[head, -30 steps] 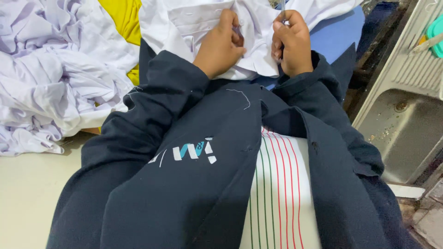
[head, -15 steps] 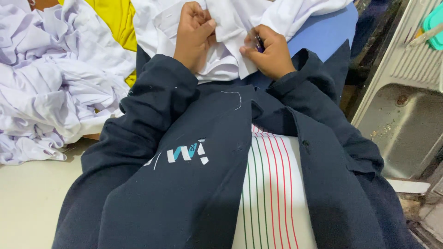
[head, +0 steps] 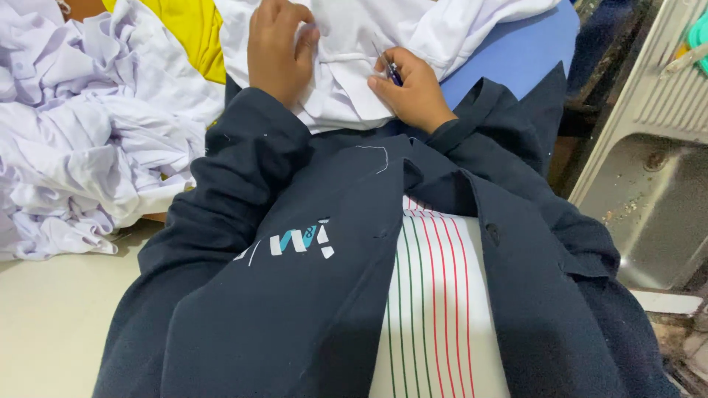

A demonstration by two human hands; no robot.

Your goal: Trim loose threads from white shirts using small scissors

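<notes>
Right hand (head: 413, 92) pinches a small purple-handled thread snipper (head: 391, 70), its blades at a seam of the white shirt (head: 346, 44). Left hand (head: 276, 48) is closed on a fold of that shirt, holding it bunched on the lap (trimming looks mid-way). Far left lies a heap of pale garments (head: 81, 133); right, a steel sink (head: 649, 199).
</notes>
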